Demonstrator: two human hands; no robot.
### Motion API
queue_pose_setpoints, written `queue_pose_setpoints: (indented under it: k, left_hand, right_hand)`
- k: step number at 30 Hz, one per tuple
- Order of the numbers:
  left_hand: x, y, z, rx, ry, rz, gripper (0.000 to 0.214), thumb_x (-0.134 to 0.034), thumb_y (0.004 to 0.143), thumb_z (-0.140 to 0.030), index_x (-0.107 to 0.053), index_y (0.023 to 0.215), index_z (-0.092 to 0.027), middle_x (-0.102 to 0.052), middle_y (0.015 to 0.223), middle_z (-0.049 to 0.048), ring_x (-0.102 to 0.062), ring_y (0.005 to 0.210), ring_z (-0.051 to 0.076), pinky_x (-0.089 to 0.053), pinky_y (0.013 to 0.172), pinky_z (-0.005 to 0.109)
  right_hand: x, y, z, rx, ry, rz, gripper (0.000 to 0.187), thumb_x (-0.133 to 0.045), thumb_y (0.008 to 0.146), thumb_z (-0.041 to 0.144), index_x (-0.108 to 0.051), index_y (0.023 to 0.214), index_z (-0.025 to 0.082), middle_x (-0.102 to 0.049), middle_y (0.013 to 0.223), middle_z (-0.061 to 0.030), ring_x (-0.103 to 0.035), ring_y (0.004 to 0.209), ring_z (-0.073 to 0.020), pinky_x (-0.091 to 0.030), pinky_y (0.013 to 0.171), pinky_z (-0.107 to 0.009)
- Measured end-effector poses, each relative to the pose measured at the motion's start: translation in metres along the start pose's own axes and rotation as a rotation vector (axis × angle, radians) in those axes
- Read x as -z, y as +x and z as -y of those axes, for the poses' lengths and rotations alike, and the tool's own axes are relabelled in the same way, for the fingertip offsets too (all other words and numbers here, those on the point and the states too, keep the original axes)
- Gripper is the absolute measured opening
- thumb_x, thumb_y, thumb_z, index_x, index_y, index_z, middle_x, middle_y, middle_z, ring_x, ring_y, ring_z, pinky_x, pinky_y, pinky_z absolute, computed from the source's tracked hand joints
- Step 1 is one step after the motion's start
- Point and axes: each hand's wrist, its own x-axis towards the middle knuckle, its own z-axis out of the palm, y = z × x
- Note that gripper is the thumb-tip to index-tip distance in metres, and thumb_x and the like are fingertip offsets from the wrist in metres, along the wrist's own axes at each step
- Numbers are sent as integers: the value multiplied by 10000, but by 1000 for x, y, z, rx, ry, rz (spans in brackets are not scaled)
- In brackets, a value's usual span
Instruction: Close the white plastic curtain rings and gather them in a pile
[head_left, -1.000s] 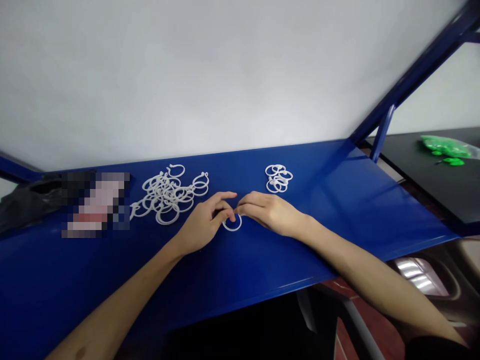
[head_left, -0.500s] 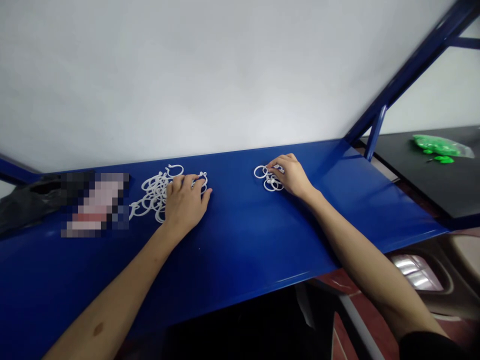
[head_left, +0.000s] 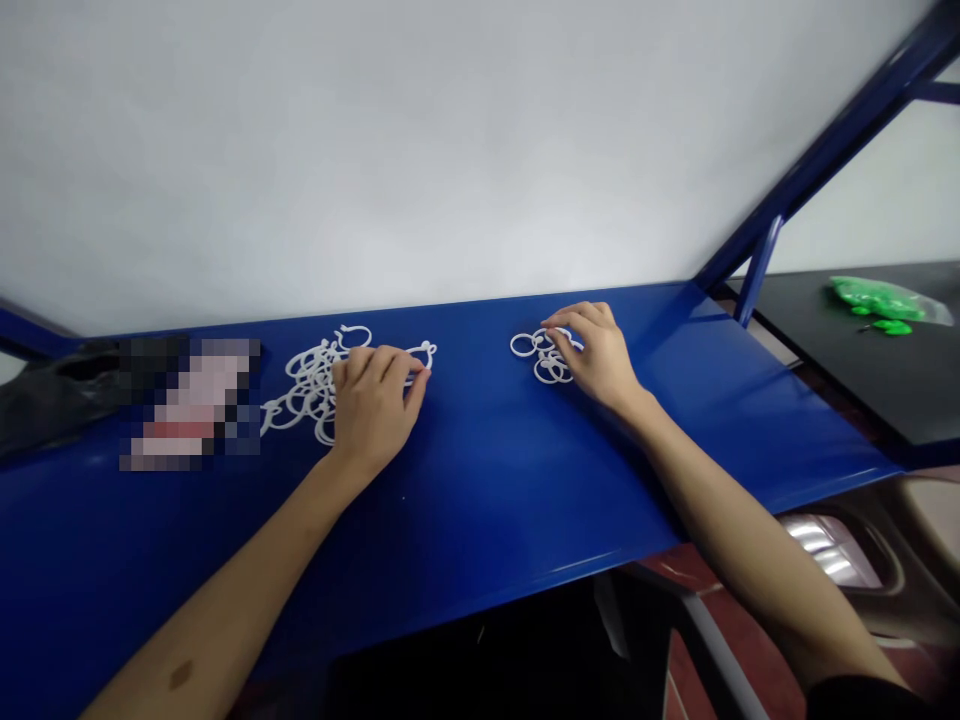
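Note:
My left hand (head_left: 373,402) rests on the right side of a big loose pile of white plastic rings (head_left: 307,385) on the blue shelf (head_left: 480,470). Its thumb and fingers are curled and pinch one white ring (head_left: 421,351) at the pile's edge. My right hand (head_left: 600,352) lies further right, its fingers stretched over a small pile of closed white rings (head_left: 536,357) with the fingertips touching it. Nothing shows held in that hand.
A blurred patch (head_left: 191,402) and a dark bag (head_left: 45,400) lie on the shelf at the left. A blue slanted frame post (head_left: 757,265) rises at the right. Beyond it a black surface (head_left: 862,360) carries green plastic pieces (head_left: 885,298).
One second ago both hands held a single ring at the shelf's middle. My right hand carried it to the small pile; my left hand moved to the big pile and pinched a ring.

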Motion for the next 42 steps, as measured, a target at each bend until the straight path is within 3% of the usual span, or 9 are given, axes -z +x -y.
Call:
queue_pose_setpoints:
  k: [5, 8, 12, 17, 22, 27, 30, 38, 42]
  left_hand:
    - [11, 0, -22, -239, -151, 55, 50, -616, 946, -212, -653, 934, -242, -707, 946, 27, -560, 922, 223, -442, 844, 391]
    - [12, -2, -29, -355, -186, 47, 65, -632, 937, -182, -654, 910, -237, -712, 920, 10, -574, 884, 192, -461, 825, 350]
    - [12, -2, -29, -407, -179, 84, 83, -609, 954, -179, -651, 902, -228, -709, 906, 7, -591, 872, 179, -467, 820, 333]
    - [16, -3, -26, -402, -221, 162, 54, -601, 938, -174, -639, 911, -202, -703, 907, 32, -592, 864, 196, -475, 830, 362]
    - [19, -4, -28, -327, -384, 217, 51, -600, 927, -218, -635, 897, -197, -698, 911, 40, -592, 866, 200, -482, 833, 374]
    - [14, -4, -20, -231, -372, 339, 290, -451, 936, -95, -673, 1090, -201, -718, 1082, 56, -614, 1018, 219, -478, 922, 402]
    - [11, -5, -13, -234, -289, 408, 291, -465, 912, -88, -698, 1029, -217, -726, 1107, 43, -631, 1030, 227, -469, 928, 418]
    - [17, 0, -6, -174, -138, 366, 195, -497, 870, -122, -667, 869, -218, -750, 1020, 38, -648, 1020, 249, -433, 931, 452]
    - [21, 2, -8, -204, -183, 409, 108, -608, 884, -303, -648, 825, -223, -747, 999, 35, -645, 1020, 257, -390, 1024, 490]
  right_hand:
    - [-4, -11, 54, 165, 245, 242, 351, -527, 1022, 279, -563, 1368, 239, -603, 1325, -122, -593, 1211, -261, -524, 1027, -490]
    - [-15, -18, 67, 202, 384, 373, 297, -483, 1037, 239, -598, 1311, 231, -620, 1291, -115, -606, 1208, -239, -545, 1020, -466]
    - [-23, -22, 64, 60, 512, 422, 167, -575, 998, 235, -671, 1129, 197, -672, 1081, -77, -683, 929, -172, -604, 871, -366]
    - [-26, -24, 61, -10, 617, 458, 131, -658, 945, 197, -690, 1071, 185, -668, 1054, -62, -680, 847, -136, -599, 832, -321]
    - [-27, -24, 64, 120, 608, 508, 106, -609, 973, 157, -687, 1042, 178, -682, 1056, -65, -680, 950, -151, -571, 897, -322]
    - [-23, -24, 67, 208, 584, 550, 138, -540, 1010, 170, -675, 1038, 186, -679, 1095, -76, -671, 1025, -163, -564, 933, -334]
    - [-22, -24, 65, 221, 531, 562, 152, -522, 1017, 175, -670, 1049, 185, -668, 1128, -88, -665, 1042, -175, -566, 935, -352]
    - [-16, -20, 54, 211, 432, 558, 162, -504, 999, 114, -652, 1031, 172, -648, 1126, -89, -656, 999, -168, -565, 899, -338]
    - [-18, -19, 51, 174, 389, 481, 135, -530, 972, 97, -642, 998, 168, -649, 1095, -89, -655, 971, -174, -558, 888, -346]
